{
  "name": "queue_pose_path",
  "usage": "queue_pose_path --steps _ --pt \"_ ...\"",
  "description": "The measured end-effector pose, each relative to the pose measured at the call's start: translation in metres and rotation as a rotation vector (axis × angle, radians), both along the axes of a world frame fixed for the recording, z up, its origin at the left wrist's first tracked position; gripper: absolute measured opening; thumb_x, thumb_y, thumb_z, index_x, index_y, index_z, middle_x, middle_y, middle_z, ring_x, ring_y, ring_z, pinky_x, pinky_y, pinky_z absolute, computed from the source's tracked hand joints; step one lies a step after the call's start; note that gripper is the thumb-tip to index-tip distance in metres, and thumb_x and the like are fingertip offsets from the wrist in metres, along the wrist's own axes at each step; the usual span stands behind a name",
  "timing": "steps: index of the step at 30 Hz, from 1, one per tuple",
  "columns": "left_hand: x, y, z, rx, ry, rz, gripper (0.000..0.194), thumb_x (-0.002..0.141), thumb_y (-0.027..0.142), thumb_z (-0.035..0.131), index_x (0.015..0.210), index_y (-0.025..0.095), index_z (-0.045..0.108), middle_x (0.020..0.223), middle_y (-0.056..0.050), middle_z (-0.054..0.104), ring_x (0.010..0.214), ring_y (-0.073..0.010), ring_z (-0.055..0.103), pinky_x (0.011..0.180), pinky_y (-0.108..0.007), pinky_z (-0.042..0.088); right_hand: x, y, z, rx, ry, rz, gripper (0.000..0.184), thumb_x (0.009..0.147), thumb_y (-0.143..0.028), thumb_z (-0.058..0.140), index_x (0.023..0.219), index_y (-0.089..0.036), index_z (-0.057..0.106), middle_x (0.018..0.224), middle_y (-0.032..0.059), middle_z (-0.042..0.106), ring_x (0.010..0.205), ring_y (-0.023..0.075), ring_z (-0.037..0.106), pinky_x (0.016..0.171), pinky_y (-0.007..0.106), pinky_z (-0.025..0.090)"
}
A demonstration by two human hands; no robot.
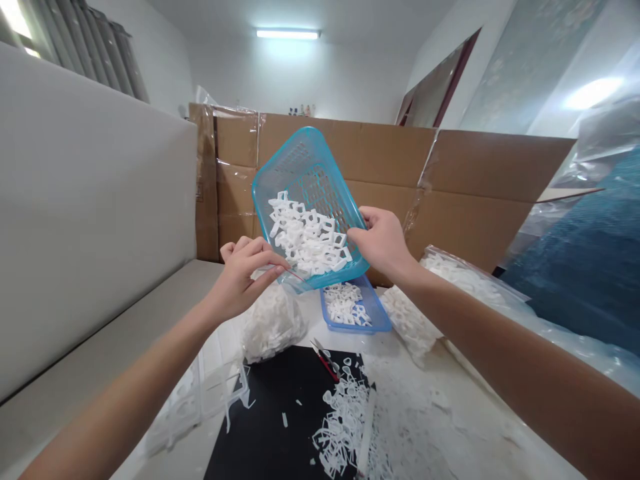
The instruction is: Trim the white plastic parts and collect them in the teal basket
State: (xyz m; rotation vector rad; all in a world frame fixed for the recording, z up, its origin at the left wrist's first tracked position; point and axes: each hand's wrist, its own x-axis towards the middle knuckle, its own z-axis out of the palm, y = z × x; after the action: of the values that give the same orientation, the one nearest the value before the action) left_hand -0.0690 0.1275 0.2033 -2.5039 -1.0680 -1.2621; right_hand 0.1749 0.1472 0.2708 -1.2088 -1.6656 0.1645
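Note:
A turquoise perforated plastic basket (pixel 305 167) is tilted up in the air, its low corner heaped with small white plastic pieces (pixel 307 240). My right hand (pixel 383 243) grips the basket's right rim. My left hand (pixel 247 270) is closed on the mouth of a clear plastic bag (pixel 273 320), which holds more white pieces and hangs just under the basket's low edge. A blue tray (pixel 377 320) with white pieces lies on the table below the basket.
A black mat (pixel 270 420) lies at the table's front with red-handled cutters (pixel 324 360) and a pile of white plastic offcuts (pixel 350 420). Large clear bags of white parts (pixel 450 280) sit to the right. Cardboard walls (pixel 475 193) stand behind, a grey panel (pixel 90 220) at left.

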Motion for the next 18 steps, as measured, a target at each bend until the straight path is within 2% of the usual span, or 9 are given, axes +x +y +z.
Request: queue_pose_path --steps 18 --pt "0.0001 0.0002 0.0000 0.001 -0.012 -0.009 0.020 0.096 0.030 0.052 0.089 0.026 0.070 0.084 -0.001 0.059 0.081 -0.0190 0.048 0.078 -0.038 0.023 -0.0042 0.0057 0.0079 -0.008 -0.053 -0.022 0.021 0.056 -0.005 0.049 0.049 -0.019 0.035 0.053 -0.0058 0.025 0.054 0.0091 0.028 0.051 0.027 0.018"
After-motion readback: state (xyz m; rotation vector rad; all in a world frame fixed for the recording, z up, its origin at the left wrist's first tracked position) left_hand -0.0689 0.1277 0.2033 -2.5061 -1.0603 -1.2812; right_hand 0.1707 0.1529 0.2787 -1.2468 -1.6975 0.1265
